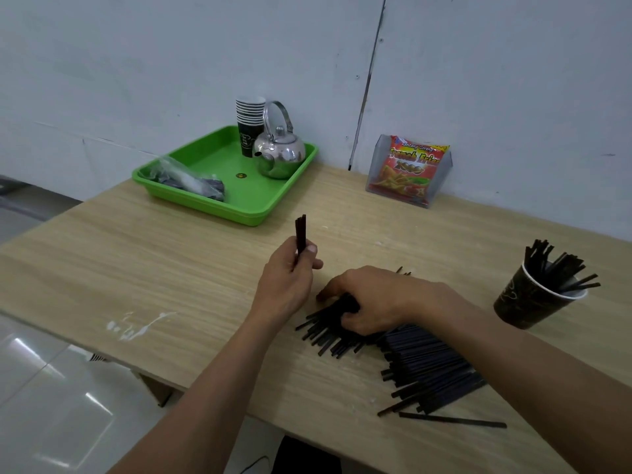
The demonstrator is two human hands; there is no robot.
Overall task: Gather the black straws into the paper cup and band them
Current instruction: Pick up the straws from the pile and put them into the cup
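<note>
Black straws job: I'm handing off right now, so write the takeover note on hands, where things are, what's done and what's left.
Left hand: raised above the table, fingers closed on a small upright bundle of straws.
Right hand: pressed down on the loose straw pile on the wooden table, fingers curled around some of it.
Paper cup: stands far right on the table, already holding a number of straws; no band is visible on them.
Done: part of the straws are in the cup.
Left: move the held bundle and the large remaining pile into the cup, then band them. No band is in sight.
</note>
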